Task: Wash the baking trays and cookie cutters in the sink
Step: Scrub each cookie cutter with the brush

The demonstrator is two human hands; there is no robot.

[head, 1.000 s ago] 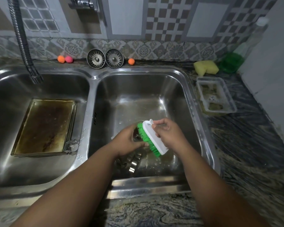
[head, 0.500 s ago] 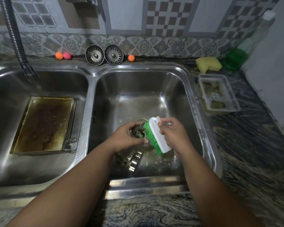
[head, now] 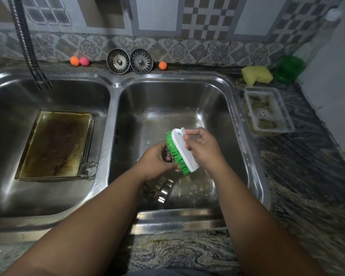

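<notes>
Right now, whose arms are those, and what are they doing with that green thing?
Those are a person's own arms. The camera sits on their head and looks down, so you see what they see. There is only this one view.

The left hand holds a small metal cookie cutter, mostly hidden by the fingers. The right hand grips a scrubbing brush with a white back and green bristles, which are against the cutter.

Both hands are over the right bowl of a steel sink, where more cutters lie on the bottom. In the left bowl sits a stack of stained baking trays. A yellow sponge lies on the counter.
</notes>
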